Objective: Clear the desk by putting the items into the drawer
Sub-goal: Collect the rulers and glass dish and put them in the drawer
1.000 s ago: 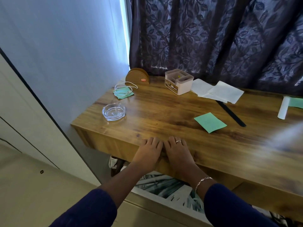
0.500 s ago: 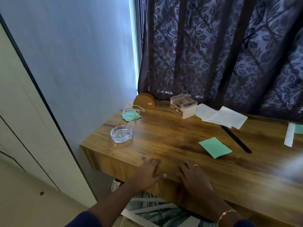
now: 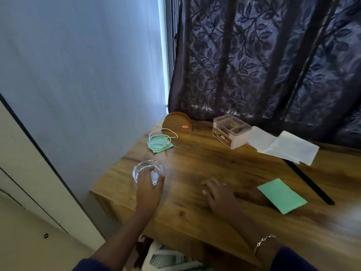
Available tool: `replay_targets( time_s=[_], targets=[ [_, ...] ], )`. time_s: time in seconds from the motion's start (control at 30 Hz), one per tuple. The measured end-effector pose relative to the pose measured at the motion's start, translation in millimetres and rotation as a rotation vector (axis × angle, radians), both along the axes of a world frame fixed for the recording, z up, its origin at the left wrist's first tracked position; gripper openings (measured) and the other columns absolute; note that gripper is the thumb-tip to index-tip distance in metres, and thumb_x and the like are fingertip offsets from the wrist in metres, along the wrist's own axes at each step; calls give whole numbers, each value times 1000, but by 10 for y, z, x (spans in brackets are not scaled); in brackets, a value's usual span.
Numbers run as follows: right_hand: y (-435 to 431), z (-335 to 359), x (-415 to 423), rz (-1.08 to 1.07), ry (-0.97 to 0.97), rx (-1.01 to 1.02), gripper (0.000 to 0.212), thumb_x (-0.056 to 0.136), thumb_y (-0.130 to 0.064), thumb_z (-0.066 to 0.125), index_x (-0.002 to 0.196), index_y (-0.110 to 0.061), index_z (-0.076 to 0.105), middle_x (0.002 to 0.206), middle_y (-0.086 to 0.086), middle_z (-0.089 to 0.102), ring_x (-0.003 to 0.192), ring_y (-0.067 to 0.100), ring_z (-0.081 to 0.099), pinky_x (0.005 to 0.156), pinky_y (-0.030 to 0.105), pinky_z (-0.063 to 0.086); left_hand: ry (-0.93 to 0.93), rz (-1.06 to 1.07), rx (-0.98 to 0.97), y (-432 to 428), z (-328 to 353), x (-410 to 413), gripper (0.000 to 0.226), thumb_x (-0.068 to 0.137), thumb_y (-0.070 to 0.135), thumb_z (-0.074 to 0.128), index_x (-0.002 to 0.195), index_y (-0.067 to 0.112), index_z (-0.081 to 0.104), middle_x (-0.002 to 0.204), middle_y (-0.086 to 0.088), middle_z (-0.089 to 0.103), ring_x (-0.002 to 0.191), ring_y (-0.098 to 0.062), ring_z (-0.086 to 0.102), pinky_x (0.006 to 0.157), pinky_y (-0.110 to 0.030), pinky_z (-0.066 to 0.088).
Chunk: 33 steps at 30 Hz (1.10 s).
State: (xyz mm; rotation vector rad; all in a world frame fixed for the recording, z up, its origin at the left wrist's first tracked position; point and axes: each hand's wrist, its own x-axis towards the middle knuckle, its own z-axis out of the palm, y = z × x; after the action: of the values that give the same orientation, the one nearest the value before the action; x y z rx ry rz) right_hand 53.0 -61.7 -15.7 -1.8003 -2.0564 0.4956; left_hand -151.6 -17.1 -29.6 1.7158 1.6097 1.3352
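— Starting at the left, what did the left hand (image 3: 149, 189) have?

— It gripped the glass dish (image 3: 145, 169), with fingers curled over the near rim and the thumb at the dish's right side. The dish was at the bench (image 3: 195, 159)'s front left corner. Blur softened it, so I could not tell whether it rested on the wood or hung just above.

— And behind the dish?

— Behind it and slightly right lay a green face mask (image 3: 159, 143) with white ear loops. Farther back, against the curtain (image 3: 273, 65), a brown half-round holder (image 3: 177, 123) stood upright.

— The right hand (image 3: 218, 196)?

— It lay right of the dish and apart from it, palm down on the wood. The fingers were straight and a little spread, holding nothing. A ring (image 3: 224, 184) showed on one finger and a bracelet (image 3: 263, 242) on the wrist.

— Farther right?

— Well behind and right of the dish stood a white organiser box (image 3: 231, 133). White paper sheets (image 3: 283, 146) lay just beyond the box, on its side away from the dish. Nearer the front, right of the dish and past the right hand, a green slip (image 3: 282, 195) lay flat. A black strip (image 3: 308, 182) ran slantwise just beyond the slip, its far end under the papers.
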Motion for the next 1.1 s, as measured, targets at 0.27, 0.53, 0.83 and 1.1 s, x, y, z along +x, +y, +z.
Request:
replay_targets(
  time_s=[0.27, 0.53, 0.83, 1.1],
  targets=[
    [542, 93, -619, -74, 399, -140, 29, 95, -19, 48, 122, -11, 58, 125, 4, 59, 111, 16, 53, 87, 24, 37, -317, 153, -229, 325, -73, -267, 47, 97, 37, 42, 133, 6, 43, 132, -14, 50, 122, -29, 48, 102, -40, 40],
    [790, 92, -1093, -166, 1084, -489, 27, 101, -35, 27, 100, -30, 53, 94, -18, 58, 88, -7, 55, 83, 11, 46, -581, 191, -383, 500, -16, -311, 54, 98, 45, 30, 143, 15, 33, 146, -8, 39, 132, -27, 39, 110, -39, 31],
    [761, 179, -1003, -137, 1196, -477, 39, 99, -40, 20, 121, -21, 47, 87, -20, 59, 72, -14, 57, 61, 2, 46, -876, 113, -441, 557, -53, -225, 105, 60, 84, 44, 138, 13, 41, 138, -15, 49, 123, -33, 49, 104, -51, 39],
    [464, 280, -452, -226, 1232, -427, 72, 79, -56, 25, 138, -16, 36, 144, -2, 41, 118, 2, 40, 105, 22, 29, -889, -86, -440, 414, 133, 314, 91, 73, 75, 40, 132, 6, 47, 126, -17, 58, 117, -30, 55, 103, -49, 41]
  ],
)
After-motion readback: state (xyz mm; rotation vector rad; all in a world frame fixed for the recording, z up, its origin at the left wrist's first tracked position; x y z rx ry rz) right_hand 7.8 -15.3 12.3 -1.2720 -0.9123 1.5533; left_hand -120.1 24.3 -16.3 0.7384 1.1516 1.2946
